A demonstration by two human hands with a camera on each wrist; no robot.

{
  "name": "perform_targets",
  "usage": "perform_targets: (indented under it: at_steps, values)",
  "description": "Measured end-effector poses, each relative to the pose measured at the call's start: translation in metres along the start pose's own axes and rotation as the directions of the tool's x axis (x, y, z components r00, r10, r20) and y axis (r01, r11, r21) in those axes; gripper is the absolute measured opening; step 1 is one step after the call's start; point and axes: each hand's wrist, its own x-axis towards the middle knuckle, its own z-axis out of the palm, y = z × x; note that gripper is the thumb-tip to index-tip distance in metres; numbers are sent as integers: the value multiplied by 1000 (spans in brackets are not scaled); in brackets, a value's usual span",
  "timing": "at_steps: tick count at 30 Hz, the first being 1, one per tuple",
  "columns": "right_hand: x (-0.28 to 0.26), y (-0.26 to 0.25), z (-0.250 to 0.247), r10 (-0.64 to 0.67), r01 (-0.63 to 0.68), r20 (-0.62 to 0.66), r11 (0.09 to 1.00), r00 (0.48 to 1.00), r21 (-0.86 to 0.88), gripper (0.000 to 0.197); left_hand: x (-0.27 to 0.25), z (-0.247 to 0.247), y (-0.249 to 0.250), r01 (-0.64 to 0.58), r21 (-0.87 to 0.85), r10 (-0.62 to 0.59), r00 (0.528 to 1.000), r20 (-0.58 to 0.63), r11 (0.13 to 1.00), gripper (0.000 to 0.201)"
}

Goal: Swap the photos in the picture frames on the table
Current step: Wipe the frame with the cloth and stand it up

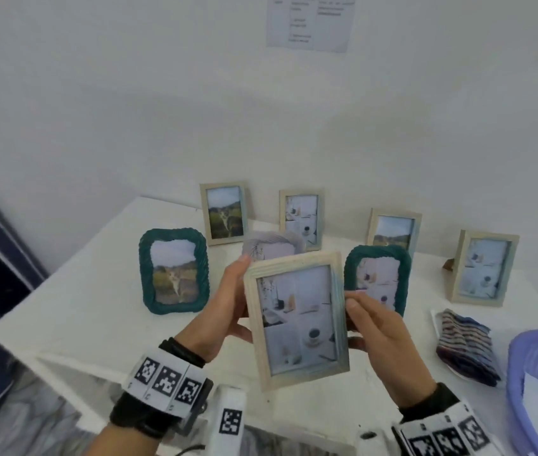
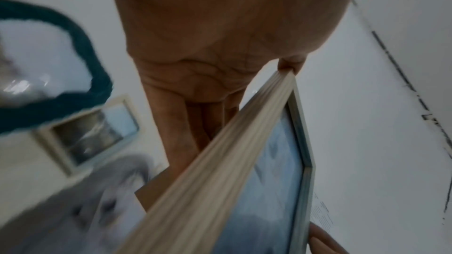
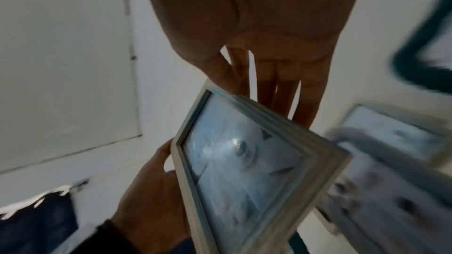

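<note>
Both-hand grip, left hand (image 1: 225,311) and right hand (image 1: 379,340), on pale frame (image 1: 297,317): long axis apparently upright, photo toward wearer.

left hand (image 2: 215,49) gripping pale frame (image 2: 210,181), teal frame (image 2: 73,94) behind

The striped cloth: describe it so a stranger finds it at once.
Start at the white table and go to its right end. Between the rightmost pale frame and the purple basket lies the folded striped cloth, the only fabric among the frames.
</note>
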Motion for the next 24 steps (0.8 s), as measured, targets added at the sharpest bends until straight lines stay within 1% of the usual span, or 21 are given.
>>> perform_targets:
  at_steps: [2,5,6,8,10,13,16,18,20,22,24]
  values:
    - [17,-15,14,-130,132,44,989,991,-60,27,-2,-21,17,-73,39,75,995,-73,997,72]
    - [52,-40,41,-291,305,107,940,951,-151,32,1,-59,51,-140,73,151,972,-182,987,65]
    - [67,-49,51,-324,340,111,924,939,-175,31,4,-74,63,-161,98,179,961,-211,982,65]
    - [103,-68,74,-367,385,122,898,922,-213,27,13,-107,86,-206,168,243,938,-248,964,74]
    - [141,-90,102,-391,415,144,878,909,-238,28,24,-143,107,-238,212,292,915,-279,948,79]
    - [197,-120,146,-377,415,189,880,907,-231,35,47,-199,134,-261,274,341,889,-305,925,81]
    - [250,-137,187,-356,424,261,860,897,-285,39,76,-256,149,-255,267,338,877,-342,930,79]
    - [286,-138,212,-309,400,307,865,900,-303,37,97,-294,149,-220,239,297,883,-364,946,80]
    - [319,-133,233,-228,339,331,880,916,-333,33,120,-325,139,-165,226,242,894,-377,960,77]
    - [348,-124,253,-138,287,360,869,923,-402,31,142,-350,122,-100,215,180,902,-393,971,72]
    - [372,-111,272,-33,227,388,855,921,-467,34,164,-370,101,-44,169,108,912,-396,985,73]
